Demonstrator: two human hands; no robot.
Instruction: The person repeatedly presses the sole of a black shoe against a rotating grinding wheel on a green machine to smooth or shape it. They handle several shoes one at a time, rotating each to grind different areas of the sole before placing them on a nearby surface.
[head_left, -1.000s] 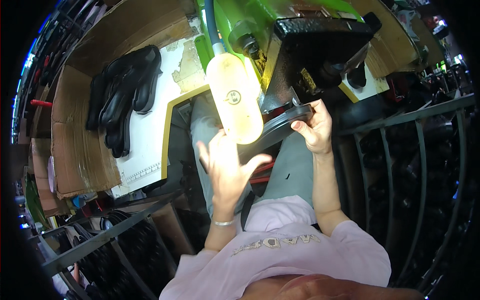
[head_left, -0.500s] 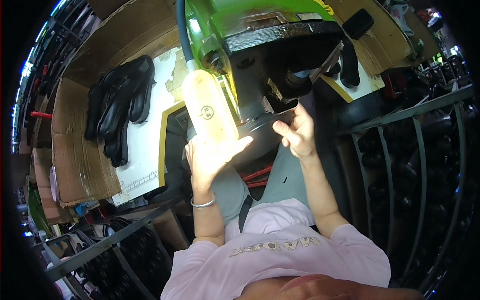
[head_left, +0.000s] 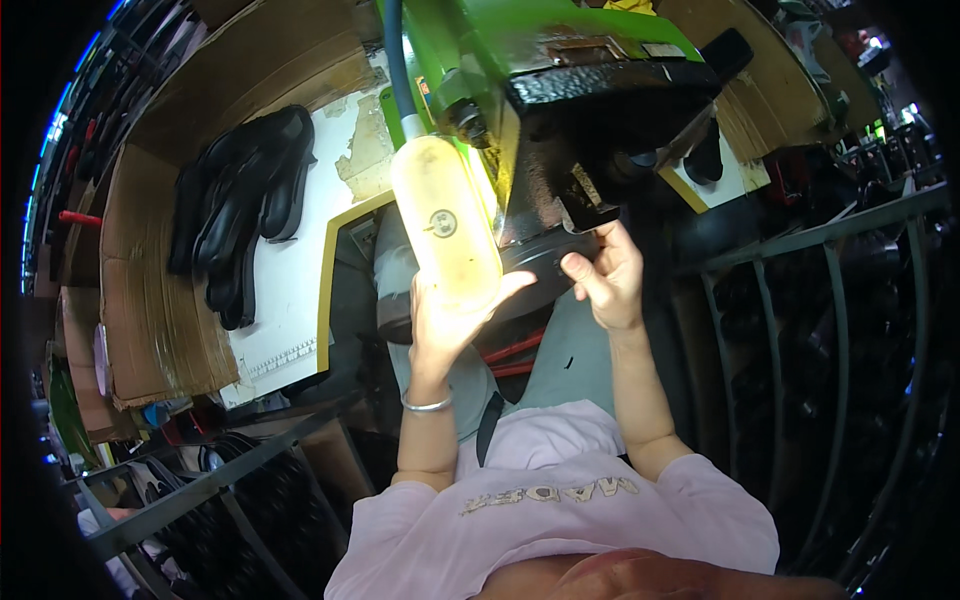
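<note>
A black shoe sole [head_left: 535,287] is held low against the underside of a green machine's black head [head_left: 610,110]. My right hand [head_left: 610,277] pinches the sole's right end, thumb on the near side, close by a small metal guide [head_left: 590,205]. My left hand [head_left: 450,318] grips the sole farther left, its thumb stretched along it. An oblong lit lamp [head_left: 443,225] on a flexible blue-grey neck covers part of the left fingers. Where the sole meets the machine is hidden under the head.
Left of the machine, several black soles [head_left: 250,200] lie piled on a white table [head_left: 280,310] with a yellow edge, walled by cardboard [head_left: 165,270]. More black soles [head_left: 706,155] lie at the right. Metal rack rails [head_left: 830,235] stand on both sides.
The black sole now shows clearly beneath the machine head, reaching left past my left hand. The view has shifted, so machine and lamp appear farther right. Both hands keep similar positions at the machine.
</note>
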